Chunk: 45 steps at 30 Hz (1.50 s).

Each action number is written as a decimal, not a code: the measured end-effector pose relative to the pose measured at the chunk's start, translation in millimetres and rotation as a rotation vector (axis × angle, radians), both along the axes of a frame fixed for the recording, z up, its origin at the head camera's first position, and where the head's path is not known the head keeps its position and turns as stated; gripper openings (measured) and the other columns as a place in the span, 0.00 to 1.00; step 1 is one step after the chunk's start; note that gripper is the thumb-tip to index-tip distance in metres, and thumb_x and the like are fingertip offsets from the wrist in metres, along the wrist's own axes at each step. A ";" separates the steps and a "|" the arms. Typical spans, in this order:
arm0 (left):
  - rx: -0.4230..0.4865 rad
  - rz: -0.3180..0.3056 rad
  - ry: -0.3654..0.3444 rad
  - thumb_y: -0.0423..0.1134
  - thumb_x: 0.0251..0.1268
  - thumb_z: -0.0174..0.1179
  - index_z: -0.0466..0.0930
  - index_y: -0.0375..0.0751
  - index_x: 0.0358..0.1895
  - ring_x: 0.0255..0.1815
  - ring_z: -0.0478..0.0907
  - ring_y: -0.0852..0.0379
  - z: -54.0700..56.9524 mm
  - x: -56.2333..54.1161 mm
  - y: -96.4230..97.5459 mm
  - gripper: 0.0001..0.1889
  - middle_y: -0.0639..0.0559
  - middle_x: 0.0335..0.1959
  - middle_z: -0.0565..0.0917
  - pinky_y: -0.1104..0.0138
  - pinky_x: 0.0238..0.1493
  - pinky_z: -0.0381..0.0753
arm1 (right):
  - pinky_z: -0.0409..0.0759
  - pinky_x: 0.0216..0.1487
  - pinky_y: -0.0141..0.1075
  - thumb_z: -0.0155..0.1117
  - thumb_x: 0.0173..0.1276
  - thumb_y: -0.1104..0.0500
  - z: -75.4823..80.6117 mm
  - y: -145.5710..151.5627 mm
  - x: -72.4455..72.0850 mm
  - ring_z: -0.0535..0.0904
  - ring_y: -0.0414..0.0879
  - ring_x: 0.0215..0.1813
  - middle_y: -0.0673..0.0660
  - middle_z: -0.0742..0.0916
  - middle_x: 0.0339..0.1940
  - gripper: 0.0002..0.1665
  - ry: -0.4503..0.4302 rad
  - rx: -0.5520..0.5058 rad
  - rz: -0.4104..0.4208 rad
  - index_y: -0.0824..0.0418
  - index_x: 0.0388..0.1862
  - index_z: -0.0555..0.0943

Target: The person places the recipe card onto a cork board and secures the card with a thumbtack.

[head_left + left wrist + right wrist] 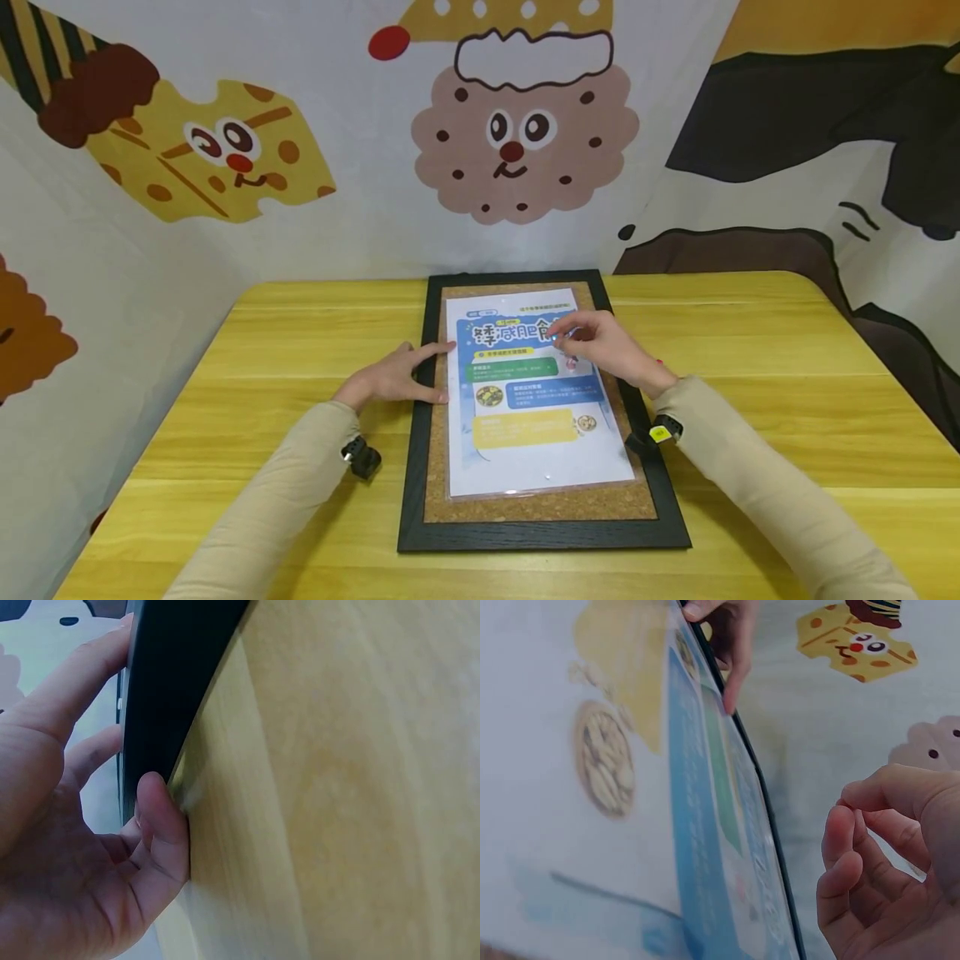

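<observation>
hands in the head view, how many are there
2: the left hand at the left side of the black frame, the right hand over the upper right part of the printed sheet.

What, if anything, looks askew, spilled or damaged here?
The poster sits slightly askew on the corkboard: its bottom edge rises rightward, while the black frame below it runs nearly level. No spill or damage shows.

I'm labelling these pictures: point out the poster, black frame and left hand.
Poster (537,395), head view: blue panel.
Black frame (543,536), head view: bottom bar.
Left hand (388,377), head view: back of hand.
</observation>
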<state>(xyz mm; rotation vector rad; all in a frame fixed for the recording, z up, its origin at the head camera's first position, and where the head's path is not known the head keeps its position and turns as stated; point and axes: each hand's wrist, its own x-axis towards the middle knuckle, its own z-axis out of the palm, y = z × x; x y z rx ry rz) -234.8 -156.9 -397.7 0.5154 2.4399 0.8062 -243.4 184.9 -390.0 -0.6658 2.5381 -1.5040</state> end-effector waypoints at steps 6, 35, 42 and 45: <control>0.003 0.000 0.005 0.52 0.57 0.69 0.53 0.52 0.77 0.72 0.44 0.28 0.0 -0.2 0.2 0.47 0.25 0.72 0.48 0.37 0.62 0.56 | 0.76 0.30 0.37 0.63 0.65 0.67 -5.8 -12.5 0.0 0.76 0.53 0.33 0.61 0.82 0.45 0.12 -0.029 -0.028 0.044 0.68 0.47 0.84; -0.005 0.009 -0.002 0.52 0.58 0.69 0.53 0.53 0.77 0.69 0.52 0.28 0.6 0.0 -0.2 0.46 0.24 0.70 0.51 0.38 0.61 0.59 | 0.77 0.42 0.39 0.64 0.67 0.63 -15.3 -69.8 -2.7 0.82 0.50 0.35 0.58 0.86 0.45 0.13 -0.079 -0.003 0.153 0.65 0.49 0.84; -0.008 -0.009 0.011 0.53 0.58 0.68 0.53 0.53 0.77 0.70 0.50 0.29 -0.3 -0.1 -0.6 0.45 0.26 0.71 0.52 0.38 0.61 0.59 | 0.79 0.41 0.46 0.63 0.67 0.66 -17.4 -82.5 -3.8 0.82 0.54 0.35 0.61 0.85 0.44 0.13 -0.109 -0.026 0.206 0.68 0.49 0.83; -0.010 -0.010 0.014 0.53 0.58 0.68 0.53 0.53 0.77 0.70 0.52 0.30 -0.2 -0.4 -0.3 0.45 0.27 0.71 0.53 0.38 0.62 0.59 | 0.80 0.41 0.44 0.62 0.67 0.66 -16.7 -88.1 -4.8 0.82 0.51 0.35 0.59 0.85 0.42 0.12 -0.123 -0.018 0.221 0.66 0.48 0.83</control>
